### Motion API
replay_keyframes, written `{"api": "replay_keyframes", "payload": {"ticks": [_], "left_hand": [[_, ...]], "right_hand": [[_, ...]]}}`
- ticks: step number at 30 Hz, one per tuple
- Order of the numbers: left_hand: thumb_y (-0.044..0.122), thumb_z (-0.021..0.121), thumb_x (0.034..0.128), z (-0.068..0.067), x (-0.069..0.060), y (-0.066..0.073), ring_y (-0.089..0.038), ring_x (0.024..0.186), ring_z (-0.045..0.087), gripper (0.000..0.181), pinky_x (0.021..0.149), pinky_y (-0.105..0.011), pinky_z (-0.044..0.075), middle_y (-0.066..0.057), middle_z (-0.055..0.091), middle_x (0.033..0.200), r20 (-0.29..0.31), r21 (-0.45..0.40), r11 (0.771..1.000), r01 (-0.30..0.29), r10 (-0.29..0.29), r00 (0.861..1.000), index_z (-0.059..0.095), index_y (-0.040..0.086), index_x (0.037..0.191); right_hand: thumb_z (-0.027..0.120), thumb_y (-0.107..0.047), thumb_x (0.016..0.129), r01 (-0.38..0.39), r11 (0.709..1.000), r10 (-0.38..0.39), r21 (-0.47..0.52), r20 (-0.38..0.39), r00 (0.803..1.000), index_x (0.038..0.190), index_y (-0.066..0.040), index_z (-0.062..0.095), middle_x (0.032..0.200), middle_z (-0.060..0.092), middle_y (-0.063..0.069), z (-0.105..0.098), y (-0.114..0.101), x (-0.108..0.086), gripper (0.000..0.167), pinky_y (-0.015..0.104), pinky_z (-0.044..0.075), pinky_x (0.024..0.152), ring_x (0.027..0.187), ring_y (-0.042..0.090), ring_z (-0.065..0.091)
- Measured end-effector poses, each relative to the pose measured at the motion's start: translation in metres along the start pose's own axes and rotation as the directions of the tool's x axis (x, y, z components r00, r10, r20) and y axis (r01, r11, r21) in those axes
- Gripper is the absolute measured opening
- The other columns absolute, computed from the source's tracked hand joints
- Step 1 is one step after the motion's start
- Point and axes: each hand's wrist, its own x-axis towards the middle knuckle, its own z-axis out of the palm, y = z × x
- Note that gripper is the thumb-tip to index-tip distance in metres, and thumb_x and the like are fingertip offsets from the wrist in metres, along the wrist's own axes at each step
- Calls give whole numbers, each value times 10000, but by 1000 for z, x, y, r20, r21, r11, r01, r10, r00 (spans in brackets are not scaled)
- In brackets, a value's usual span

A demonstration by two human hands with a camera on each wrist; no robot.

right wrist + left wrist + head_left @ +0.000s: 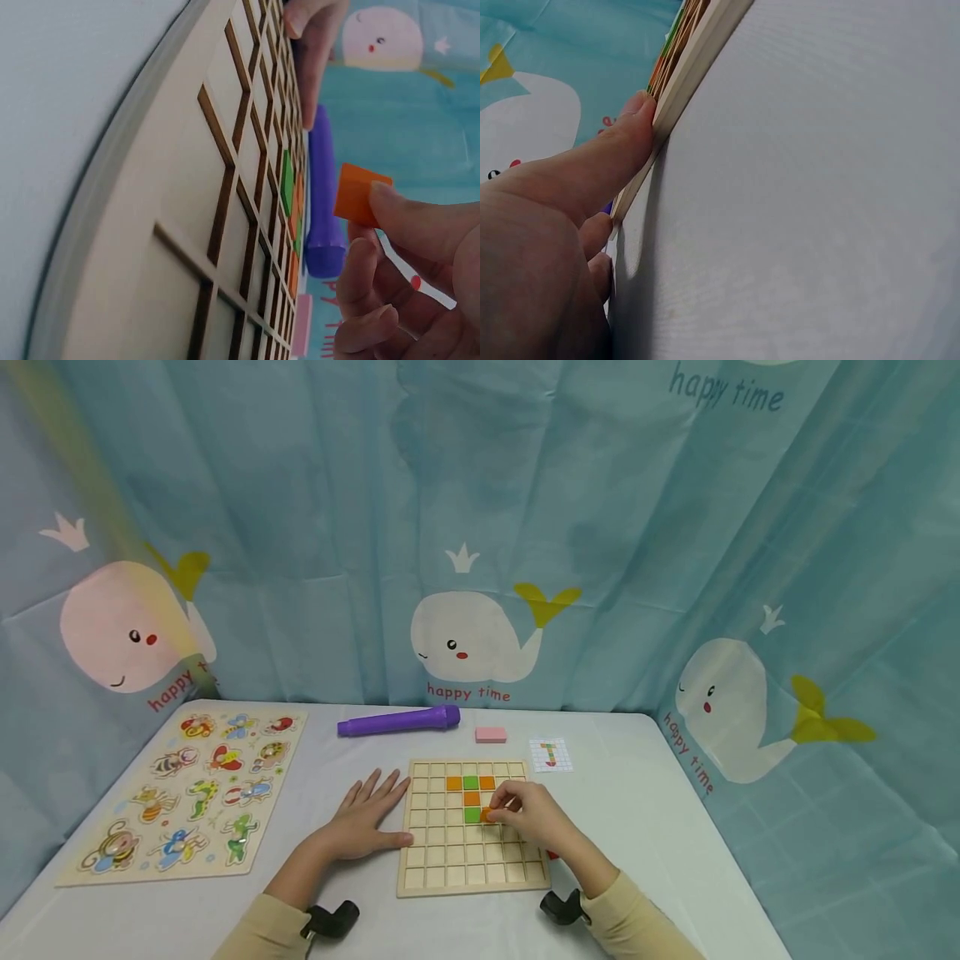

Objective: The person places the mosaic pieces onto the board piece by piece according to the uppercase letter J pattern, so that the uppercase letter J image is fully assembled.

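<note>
A wooden grid board (450, 878) lies on the white table. Set in its upper cells are green and orange square tiles, among them a top green tile (470, 782) and an orange tile (471, 798) below it. My right hand (534, 814) pinches another orange tile (354, 196) between thumb and fingers, above the board in the right wrist view. Beside the lower green tile (472, 816), it hovers at the neighbouring cell. With fingers spread, my left hand (366, 820) rests on the table, thumb and fingertips touching the board's left edge.
A wooden picture puzzle (225, 810) with insect and animal pieces lies at left. Behind the board are a purple microphone-shaped stick (397, 722), a pink block (491, 735) and a pattern card (551, 755). Something red (552, 855) shows partly under the right wrist. A whale-print curtain (337, 568) hangs behind.
</note>
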Motion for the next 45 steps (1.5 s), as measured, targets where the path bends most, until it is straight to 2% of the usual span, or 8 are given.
{"api": "replay_keyframes", "payload": {"ticks": [9, 19, 25, 31, 37, 45], "left_hand": [[682, 672, 838, 1, 2, -1, -422, 1559, -24, 1034, 1230, -626, -37, -133, 152, 1694, 14, 6, 1000, 6, -7, 1000, 248, 151, 1617], [666, 680, 839, -1, 1, 3, -428, 1558, -10, 1026, 1230, -627, -26, -142, 165, 1690, 5, 5, 1000, 2, -2, 1000, 259, 141, 1613], [664, 679, 843, -1, 2, 3, -430, 1557, -12, 1024, 1229, -632, -23, -142, 161, 1691, 5, 6, 1000, 0, 0, 1000, 254, 141, 1615], [664, 680, 843, -1, 2, 2, -430, 1557, -16, 1026, 1229, -633, -28, -143, 159, 1691, 6, 5, 1000, -2, 2, 1000, 252, 141, 1615], [683, 675, 833, -1, 2, 0, -424, 1559, -26, 1039, 1229, -628, -38, -131, 152, 1695, 12, 2, 1000, 8, -8, 1000, 246, 155, 1618], [689, 677, 827, 0, 2, -1, -421, 1560, -24, 1043, 1231, -625, -35, -131, 156, 1694, 9, 4, 1000, 18, -18, 1000, 253, 155, 1616]], "right_hand": [[758, -273, 922, -19, 1000, 19, 9, 45, 999, 857, -245, 722, 828, 665, -111, 8, -3, 4, 79, 220, 486, 614, 699, 97, 556], [776, -269, 906, 13, 999, -10, -33, 79, 997, 840, -250, 729, 785, 660, -129, 17, 1, 9, 83, 209, 493, 607, 676, 64, 556], [784, -261, 899, 26, 999, -22, -45, 89, 996, 829, -249, 719, 773, 655, -137, 19, 2, 10, 97, 212, 487, 599, 655, 56, 553], [777, -255, 906, 48, 993, -38, -108, 91, 995, 817, -256, 717, 750, 627, -153, 22, 1, 11, 107, 202, 461, 584, 626, 33, 520], [788, -242, 896, 36, 988, -22, -152, 93, 995, 831, -241, 721, 731, 611, -138, 24, -4, 11, 93, 204, 456, 594, 623, 29, 518], [793, -273, 890, 18, 989, -4, -148, 92, 996, 854, -258, 722, 752, 625, -151, 22, -6, 8, 82, 210, 470, 608, 645, 38, 540]]}}
